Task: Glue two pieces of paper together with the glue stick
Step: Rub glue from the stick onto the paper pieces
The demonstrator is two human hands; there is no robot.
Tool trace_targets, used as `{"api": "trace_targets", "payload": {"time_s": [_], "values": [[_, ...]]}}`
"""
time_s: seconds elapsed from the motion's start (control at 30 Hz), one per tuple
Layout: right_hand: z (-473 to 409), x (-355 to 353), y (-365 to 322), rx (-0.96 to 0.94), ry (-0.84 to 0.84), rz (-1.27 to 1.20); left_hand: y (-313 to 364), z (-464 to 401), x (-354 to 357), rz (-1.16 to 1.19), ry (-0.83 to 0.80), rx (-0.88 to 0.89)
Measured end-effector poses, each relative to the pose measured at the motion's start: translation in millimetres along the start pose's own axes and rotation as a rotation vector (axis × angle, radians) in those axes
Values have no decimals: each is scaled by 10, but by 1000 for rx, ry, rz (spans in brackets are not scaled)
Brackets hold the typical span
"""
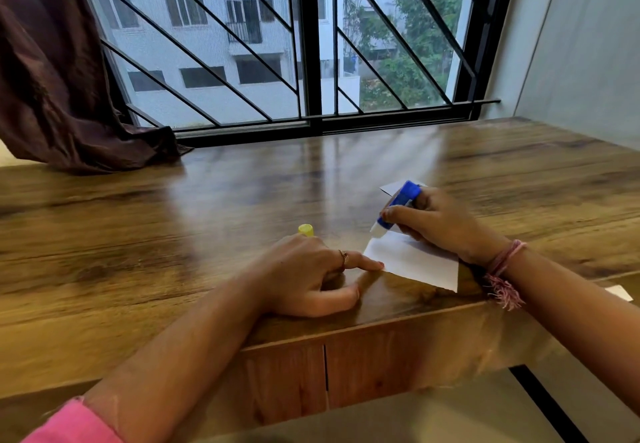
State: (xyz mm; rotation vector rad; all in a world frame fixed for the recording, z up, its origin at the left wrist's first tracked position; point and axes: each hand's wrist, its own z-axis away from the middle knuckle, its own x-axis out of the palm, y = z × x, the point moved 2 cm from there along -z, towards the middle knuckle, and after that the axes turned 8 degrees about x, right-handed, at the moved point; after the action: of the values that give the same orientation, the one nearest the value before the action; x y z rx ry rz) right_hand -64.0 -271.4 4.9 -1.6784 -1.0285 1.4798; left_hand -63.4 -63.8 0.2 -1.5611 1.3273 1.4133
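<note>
A white paper [412, 262] lies near the front edge of the wooden table [207, 207]. My right hand [440, 224] grips a blue glue stick [398, 207], tilted, with its white tip touching the paper's far left corner. My left hand [311, 272] rests on the table with its index finger pressing the paper's left edge. The yellow cap [306, 229] shows just beyond my left hand's knuckles; whether the hand holds it I cannot tell. A second white paper [391, 188] peeks out behind the glue stick, mostly hidden by my right hand.
A dark brown curtain [69, 96] drapes onto the table at the back left. A barred window [277, 44] runs along the far edge. A wall [588, 44] closes the right side. A white scrap [620, 293] lies at the right, below my right forearm.
</note>
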Motion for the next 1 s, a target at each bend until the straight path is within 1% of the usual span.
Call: {"api": "trace_targets", "payload": {"time_s": [0.23,0.37,0.5,0.63,0.77,0.9,1.0], "values": [[-15,22,17,3,17,184,11,-1,1,-10,15,-9],[-35,10,13,8,68,167,15,-4,-1,-4,10,-14],[-19,20,25,-7,36,199,13,-5,0,1,4,-16],[-50,2,31,18,76,153,18,-8,-9,8,7,-5],[-38,4,32,16,65,166,14,-3,-4,-1,19,-4],[-52,-8,57,67,89,104,7,-7,6,1,19,-7],[-41,-5,49,45,80,155,6,-3,8,1,18,-6]]}}
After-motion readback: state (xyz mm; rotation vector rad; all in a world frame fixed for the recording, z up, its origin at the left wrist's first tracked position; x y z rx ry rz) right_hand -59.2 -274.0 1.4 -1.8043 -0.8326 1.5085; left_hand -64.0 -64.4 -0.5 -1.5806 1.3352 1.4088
